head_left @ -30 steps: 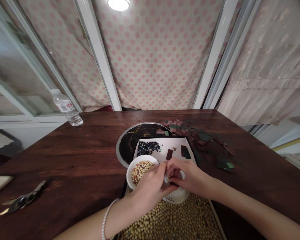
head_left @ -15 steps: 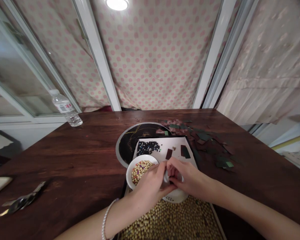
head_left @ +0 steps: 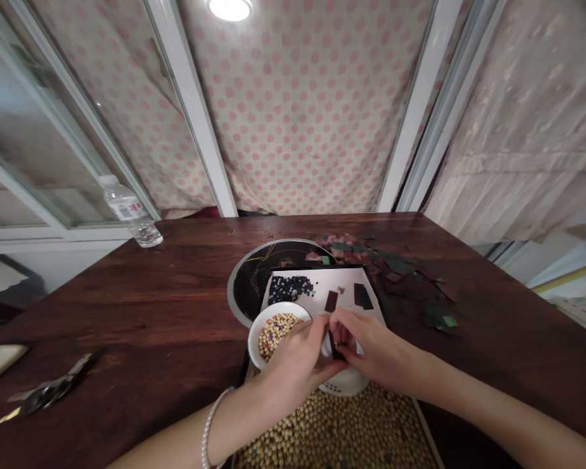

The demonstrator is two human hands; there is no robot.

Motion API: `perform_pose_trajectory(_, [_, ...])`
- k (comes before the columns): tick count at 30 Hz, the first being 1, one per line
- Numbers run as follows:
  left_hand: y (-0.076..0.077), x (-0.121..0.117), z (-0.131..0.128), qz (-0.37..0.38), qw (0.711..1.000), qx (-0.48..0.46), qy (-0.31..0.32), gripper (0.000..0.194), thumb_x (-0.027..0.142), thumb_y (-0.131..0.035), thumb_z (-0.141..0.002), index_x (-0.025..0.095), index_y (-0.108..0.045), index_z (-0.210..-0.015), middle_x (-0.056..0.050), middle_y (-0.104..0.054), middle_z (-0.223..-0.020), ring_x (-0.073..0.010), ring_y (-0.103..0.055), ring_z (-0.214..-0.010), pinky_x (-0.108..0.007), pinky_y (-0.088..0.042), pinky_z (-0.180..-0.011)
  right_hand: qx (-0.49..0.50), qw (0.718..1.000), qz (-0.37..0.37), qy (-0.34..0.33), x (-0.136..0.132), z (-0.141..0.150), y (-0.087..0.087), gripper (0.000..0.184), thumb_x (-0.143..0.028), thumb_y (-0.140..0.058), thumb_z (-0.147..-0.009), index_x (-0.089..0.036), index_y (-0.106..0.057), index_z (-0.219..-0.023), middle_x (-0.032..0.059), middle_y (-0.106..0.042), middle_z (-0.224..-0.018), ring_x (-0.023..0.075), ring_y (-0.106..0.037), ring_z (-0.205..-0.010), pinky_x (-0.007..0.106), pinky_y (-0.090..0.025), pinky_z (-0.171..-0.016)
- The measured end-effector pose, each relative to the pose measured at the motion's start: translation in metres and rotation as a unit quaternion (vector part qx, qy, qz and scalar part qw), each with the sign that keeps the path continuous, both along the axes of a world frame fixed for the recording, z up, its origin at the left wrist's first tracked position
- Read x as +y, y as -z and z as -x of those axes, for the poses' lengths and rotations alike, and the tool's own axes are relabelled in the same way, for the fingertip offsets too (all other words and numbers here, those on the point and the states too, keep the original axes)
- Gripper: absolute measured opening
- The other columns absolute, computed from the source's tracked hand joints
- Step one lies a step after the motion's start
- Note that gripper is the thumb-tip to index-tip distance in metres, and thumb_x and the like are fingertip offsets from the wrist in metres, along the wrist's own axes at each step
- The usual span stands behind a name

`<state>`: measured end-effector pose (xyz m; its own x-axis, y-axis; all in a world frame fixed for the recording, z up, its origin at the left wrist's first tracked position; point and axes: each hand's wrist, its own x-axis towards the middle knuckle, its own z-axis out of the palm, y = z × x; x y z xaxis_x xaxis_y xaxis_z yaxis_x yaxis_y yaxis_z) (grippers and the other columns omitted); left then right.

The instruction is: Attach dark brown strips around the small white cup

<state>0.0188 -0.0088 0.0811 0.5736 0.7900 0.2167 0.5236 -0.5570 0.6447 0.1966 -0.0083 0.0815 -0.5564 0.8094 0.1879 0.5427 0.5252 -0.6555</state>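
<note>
At the white bowl (head_left: 278,307)'s rim, left hand (head_left: 293,361) and right hand (head_left: 371,345) pinch a dark chip (head_left: 334,346).

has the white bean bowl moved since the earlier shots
No, the white bowl sits in the same place against the black disc behind it, with no shift either way.

Head view | left hand (head_left: 293,365), beaded bracelet (head_left: 208,430) at wrist | right hand (head_left: 376,348) | dark rectangular chip (head_left: 334,345) pinched between both hands, above white dish (head_left: 344,387) | white bowl (head_left: 273,307) of mixed beans (head_left: 275,333) touching left hand | soybeans (head_left: 332,430) nearer | black beads (head_left: 290,290) on white board (head_left: 342,277) beyond
</note>
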Motion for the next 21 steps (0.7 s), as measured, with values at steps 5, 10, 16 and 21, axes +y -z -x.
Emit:
perform_pose_trajectory(5, [0.0002, 0.0007, -0.0001, 0.004, 1.000, -0.006, 0.006, 0.044, 0.025, -0.066, -0.072, 0.014, -0.048, -0.111, -0.014, -0.062, -0.102, -0.0309, -0.058, -0.095, -0.045, -0.047, -0.079, 0.013, 1.000, -0.001, 0.014, 0.0028, 0.0009, -0.0021, 0.023, -0.001, -0.043, -0.067, -0.020, -0.039, -0.080, 0.0004, -0.053, -0.075, 0.0131, -0.049, -0.068, 0.025, -0.039, -0.061])
perform_pose_trajectory(10, [0.0015, 0.0009, -0.0005, 0.001, 1.000, -0.002, -0.003, 0.042, 0.025, -0.066, -0.070, 0.014, -0.050, -0.108, -0.014, -0.062, -0.100, -0.0304, -0.059, -0.093, -0.045, -0.048, -0.077, 0.013, 1.000, -0.003, 0.022, 0.0025, 0.0022, -0.0017, 0.020, -0.003, -0.046, -0.069, -0.020, -0.040, -0.080, 0.0006, -0.054, -0.075, 0.0135, -0.051, -0.068, 0.026, -0.041, -0.062])
perform_pose_trajectory(16, [0.0024, 0.0001, 0.0002, -0.016, 1.000, 0.009, -0.006, 0.043, 0.027, -0.066, -0.071, 0.015, -0.049, -0.109, -0.013, -0.062, -0.100, -0.0303, -0.059, -0.093, -0.044, -0.049, -0.076, 0.021, 1.000, -0.015, 0.007, 0.0036, 0.0007, 0.0031, 0.022, -0.003, -0.047, -0.072, -0.019, -0.043, -0.087, 0.0035, -0.058, -0.084, 0.0148, -0.053, -0.075, 0.027, -0.044, -0.067])
perform_pose_trajectory(21, [0.0026, 0.0000, -0.0005, -0.019, 0.999, 0.023, -0.021, 0.046, 0.027, -0.070, -0.069, 0.014, -0.048, -0.107, -0.014, -0.063, -0.101, -0.0310, -0.059, -0.094, -0.044, -0.049, -0.077, 0.047, 0.999, -0.011, -0.013, 0.0040, -0.0002, 0.0024, 0.026, -0.004, -0.046, -0.074, -0.018, -0.043, -0.096, 0.0041, -0.059, -0.085, 0.0148, -0.055, -0.077, 0.027, -0.046, -0.069])
